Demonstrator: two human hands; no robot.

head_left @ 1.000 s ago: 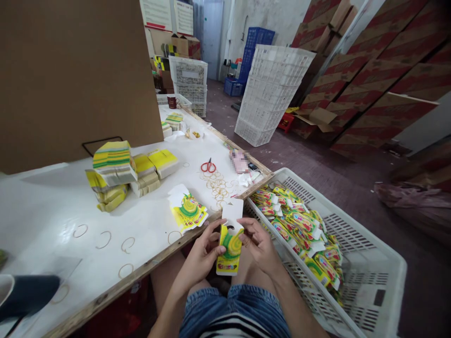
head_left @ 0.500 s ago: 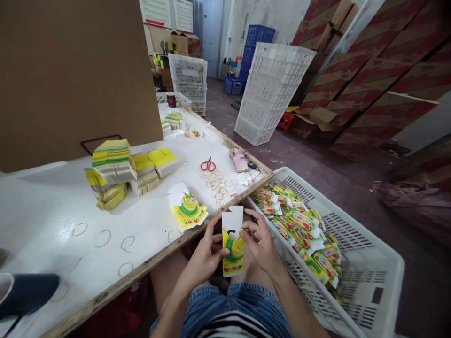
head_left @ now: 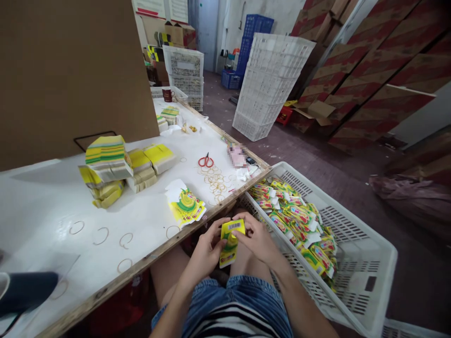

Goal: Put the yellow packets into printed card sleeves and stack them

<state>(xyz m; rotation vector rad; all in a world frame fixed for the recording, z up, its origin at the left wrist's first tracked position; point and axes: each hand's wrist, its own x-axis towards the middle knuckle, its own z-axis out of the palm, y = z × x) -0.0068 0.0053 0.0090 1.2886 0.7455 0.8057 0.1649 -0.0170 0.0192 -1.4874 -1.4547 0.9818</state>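
Now, yellow box (head_left: 230,245): we hold it above our lap, just off the table's near edge, between both hands.
Left hand (head_left: 207,249): we grasp the box by its side, thumb on the front and fingers bent behind.
Right hand (head_left: 259,241): we grip the upper end, thumb pressed on the folded flap.
Barcode (head_left: 234,226): we see its black bars on the flap; the coloured lettering near the box's lower end is too small for us to read.
Wall notices (head_left: 151,8): we make out red strips and lines of print, but cannot read the words.
Table (head_left: 148,267): we sit at a white top with a worn wooden edge; near us lie flat cartons (head_left: 185,204) with a green swirl, and beyond them rubber bands (head_left: 214,183) and red-handled scissors (head_left: 206,161).
Bundles (head_left: 107,157): we see yellow and green stacks before a brown board (head_left: 70,70).
Basket (head_left: 373,267): on our right, white plastic, bearing a heap of bright packets (head_left: 303,218).
Room: we look across a dull purple-brown floor (head_left: 218,105) to tall white crates (head_left: 273,84), blue crates (head_left: 250,42) and red-banded cardboard boxes (head_left: 380,56) piled high.
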